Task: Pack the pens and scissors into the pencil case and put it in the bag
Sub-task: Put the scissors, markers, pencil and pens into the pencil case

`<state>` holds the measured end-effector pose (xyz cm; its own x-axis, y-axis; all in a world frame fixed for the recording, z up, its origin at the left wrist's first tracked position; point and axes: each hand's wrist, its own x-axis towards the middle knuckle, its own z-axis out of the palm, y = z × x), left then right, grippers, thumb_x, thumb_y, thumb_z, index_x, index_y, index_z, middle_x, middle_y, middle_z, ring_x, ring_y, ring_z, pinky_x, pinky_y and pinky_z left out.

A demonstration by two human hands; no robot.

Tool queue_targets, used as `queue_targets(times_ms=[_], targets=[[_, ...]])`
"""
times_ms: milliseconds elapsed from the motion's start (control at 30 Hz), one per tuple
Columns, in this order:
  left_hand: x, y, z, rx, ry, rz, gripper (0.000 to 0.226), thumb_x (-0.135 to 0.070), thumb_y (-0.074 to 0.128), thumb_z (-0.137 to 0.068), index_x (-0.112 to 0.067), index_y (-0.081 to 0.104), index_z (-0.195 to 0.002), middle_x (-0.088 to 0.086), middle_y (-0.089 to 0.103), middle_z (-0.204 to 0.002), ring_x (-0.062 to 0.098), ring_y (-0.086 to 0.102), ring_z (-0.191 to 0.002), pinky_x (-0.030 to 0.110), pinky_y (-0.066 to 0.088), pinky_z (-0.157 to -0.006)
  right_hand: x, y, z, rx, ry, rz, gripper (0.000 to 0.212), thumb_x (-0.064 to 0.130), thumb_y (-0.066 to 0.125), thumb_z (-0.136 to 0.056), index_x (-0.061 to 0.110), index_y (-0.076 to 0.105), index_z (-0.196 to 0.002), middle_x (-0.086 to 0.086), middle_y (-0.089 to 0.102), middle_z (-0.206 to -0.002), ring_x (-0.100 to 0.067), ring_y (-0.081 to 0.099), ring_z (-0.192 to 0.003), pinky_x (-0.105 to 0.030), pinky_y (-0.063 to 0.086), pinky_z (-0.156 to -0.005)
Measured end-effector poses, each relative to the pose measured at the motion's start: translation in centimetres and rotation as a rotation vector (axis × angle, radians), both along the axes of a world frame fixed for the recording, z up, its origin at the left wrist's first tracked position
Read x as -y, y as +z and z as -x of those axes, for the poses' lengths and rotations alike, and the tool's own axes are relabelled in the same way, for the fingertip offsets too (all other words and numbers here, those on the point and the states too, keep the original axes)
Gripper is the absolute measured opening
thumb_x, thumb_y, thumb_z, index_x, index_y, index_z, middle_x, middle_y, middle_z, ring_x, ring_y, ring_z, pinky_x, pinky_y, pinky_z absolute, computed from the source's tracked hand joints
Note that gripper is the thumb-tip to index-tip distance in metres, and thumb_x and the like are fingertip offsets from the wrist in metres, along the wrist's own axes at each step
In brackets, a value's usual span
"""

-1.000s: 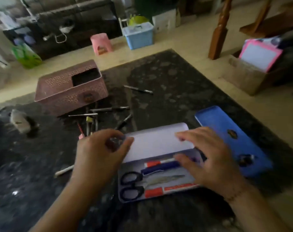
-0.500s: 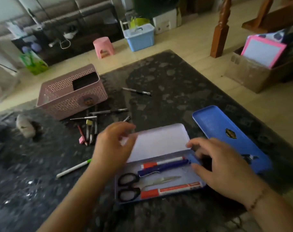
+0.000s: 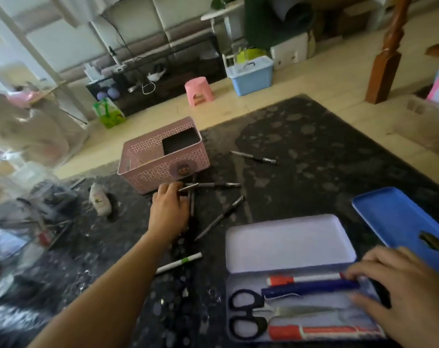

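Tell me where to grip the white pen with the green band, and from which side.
Pinch the white pen at mid-barrel from above, fingers across its length. It lies flat and alone on the dark mat, slanting up to the right, with nothing touching either side.

Pink lattice basket (image 3: 148, 156), blue lid (image 3: 399, 217), black-handled scissors (image 3: 248, 315)

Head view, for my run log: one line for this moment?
left hand: on loose dark pens | right hand: steadying open lilac tin pencil case | black-handled scissors: inside

A dark mottled tabletop (image 3: 301, 146) carries a pink basket (image 3: 163, 156), with loose pens (image 3: 213, 185) just before it and an open pencil case (image 3: 296, 277) nearer right.
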<state>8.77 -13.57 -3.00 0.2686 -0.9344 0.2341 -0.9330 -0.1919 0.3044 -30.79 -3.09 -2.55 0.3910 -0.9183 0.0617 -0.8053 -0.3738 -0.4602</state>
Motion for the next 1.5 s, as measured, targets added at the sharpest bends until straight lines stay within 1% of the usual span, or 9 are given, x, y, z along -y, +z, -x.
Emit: queue_targets(times_ms=[133,300,533,600,700,833,1133,1333,1500], targets=[[0.8,0.1,-1.9,0.017,0.031,-0.077,0.052,-0.003,0.052,-0.082,-0.016,0.05,-0.133,0.014,0.052,-0.13,0.041,0.045,-0.114,0.047,0.04,-0.094,0.2,-0.4,0.9,0.051,-0.024,-0.029,0.04,0.071,0.054,-0.056,0.061,0.044,-0.093,0.039,0.041,-0.097,0.015,0.04,-0.089,-0.019,0.036,-0.069],[1.2,0.3,-4.3,0.147,0.077,-0.155,0.033,-0.018,0.057,-0.084,-0.022,0.064,-0.116,0.008,0.066,-0.113,0.035,0.053,-0.11,0.044,0.043,-0.086,0.5,-1.0,0.8,0.08,-0.059,-0.05,0.035,0.064,0.055,-0.058,0.057,0.048,-0.092,0.036,0.045,-0.092,0.008,0.046,-0.072,-0.022,0.038,-0.068],[0.0,1.3,-4.7,0.026,0.049,-0.061,0.018,-0.014,0.06,-0.086,-0.017,0.071,-0.1,0.01,0.07,-0.098,0.031,0.063,-0.091,0.036,0.05,-0.077,-0.7,-0.4,-0.1,0.262,-0.158,0.011,0.036,0.079,0.03,-0.077,0.057,0.048,-0.1,0.03,0.046,-0.086,-0.004,0.051,-0.073,-0.026,0.043,-0.066],[-2.0,2.5,-2.7,0.027,-0.003,0.144,0.017,-0.01,0.062,-0.087,-0.011,0.071,-0.101,0.01,0.068,-0.094,0.032,0.062,-0.087,0.032,0.044,-0.073,-0.7,0.7,-0.5,0.268,-0.196,0.056,0.04,0.076,0.035,-0.078,0.05,0.051,-0.104,0.028,0.046,-0.085,-0.005,0.051,-0.077,-0.032,0.048,-0.067],[-7.2,3.8,3.7,0.036,-0.351,0.305,0.019,-0.012,0.062,-0.088,-0.008,0.071,-0.103,0.006,0.066,-0.093,0.025,0.062,-0.083,0.03,0.047,-0.073,-0.9,2.0,-1.4,0.305,-0.228,0.16,0.043,0.06,0.046,-0.081,0.033,0.057,-0.112,0.02,0.052,-0.092,-0.005,0.049,-0.086,-0.017,0.04,-0.074],[-13.4,3.2,12.4,-0.136,-0.7,0.212,0.021,-0.021,0.061,-0.09,-0.011,0.073,-0.104,0.002,0.068,-0.097,0.018,0.062,-0.085,0.029,0.051,-0.077,-1.5,2.6,-1.9,0.326,-0.054,0.154,0.043,0.057,0.051,-0.086,0.029,0.062,-0.117,0.017,0.061,-0.106,-0.004,0.053,-0.101,-0.015,0.04,-0.086],[-15.9,1.6,16.0,-0.207,-0.77,-0.006,0.017,-0.032,0.074,-0.08,-0.028,0.071,-0.096,-0.013,0.07,-0.091,0.004,0.061,-0.087,0.03,0.051,-0.077,-1.4,2.0,-1.3,-0.073,0.206,0.061,0.018,0.054,0.068,-0.07,0.044,0.068,-0.085,0.034,0.045,-0.076,0.001,0.037,-0.084,-0.024,0.032,-0.073],[-13.0,2.2,7.1,-0.065,-0.306,0.199,0.012,-0.021,0.065,-0.083,-0.016,0.073,-0.09,-0.002,0.07,-0.095,0.014,0.06,-0.089,0.03,0.046,-0.081,-1.6,1.9,-1.6,-0.195,0.214,-0.018,0.03,0.065,0.043,-0.084,0.052,0.06,-0.105,0.033,0.045,-0.09,0.001,0.03,-0.096,-0.024,0.023,-0.081],[-8.7,1.6,-1.3,0.008,0.011,-0.051,0.024,-0.011,0.071,-0.082,-0.01,0.069,-0.106,0.014,0.067,-0.106,0.034,0.062,-0.096,0.037,0.045,-0.085,-0.9,0.8,-1.8,-0.103,0.163,0.072,0.024,0.063,0.052,-0.075,0.046,0.066,-0.084,0.033,0.049,-0.074,0.004,0.038,-0.079,-0.015,0.027,-0.066]])
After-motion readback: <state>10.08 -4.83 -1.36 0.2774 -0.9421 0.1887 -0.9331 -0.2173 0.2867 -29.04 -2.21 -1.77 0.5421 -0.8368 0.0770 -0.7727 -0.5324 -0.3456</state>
